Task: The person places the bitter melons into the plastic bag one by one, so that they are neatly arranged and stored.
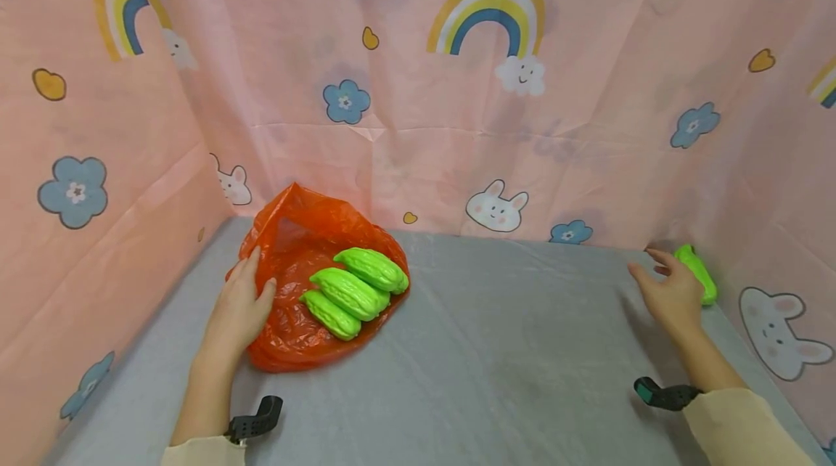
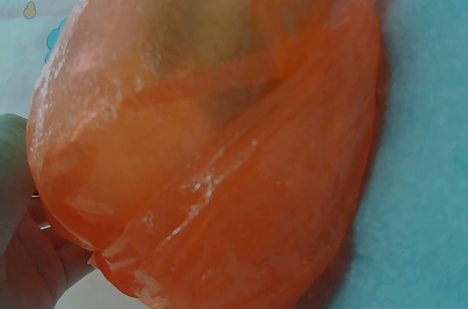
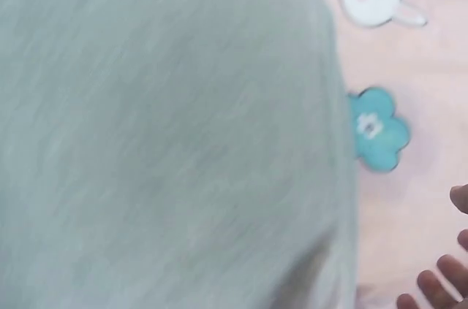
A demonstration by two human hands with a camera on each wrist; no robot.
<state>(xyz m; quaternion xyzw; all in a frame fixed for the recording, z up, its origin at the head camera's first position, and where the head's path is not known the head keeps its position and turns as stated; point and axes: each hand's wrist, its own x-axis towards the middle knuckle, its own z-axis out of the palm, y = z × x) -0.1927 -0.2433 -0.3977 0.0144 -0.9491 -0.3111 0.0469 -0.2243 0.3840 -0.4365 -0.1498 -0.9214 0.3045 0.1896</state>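
Note:
An orange-red plastic bag (image 1: 287, 339) lies with its mouth spread at the left of the grey surface. Three bright green, ridged bitter melons (image 1: 353, 293) are side by side in it. My left hand (image 1: 238, 306) touches the bag's left rim, thumb and fingers apart. In the left wrist view the bag (image 2: 241, 199) partly hides that hand's fingers. Over the far right of the surface is my right hand (image 1: 673, 295), thumb and fingers apart. Just beyond it, a bright green bitter melon (image 1: 697, 276) lies against the right wall. The right wrist view shows bare fingertips (image 3: 431, 291) at its lower right.
Pink printed cloth (image 1: 405, 168) hangs at the back and on both sides. The grey cloth surface (image 1: 496, 335) stretches between the bag and my right hand. A black wrist device (image 1: 257, 419) sits on my left wrist, with another black device (image 1: 666, 395) on the right.

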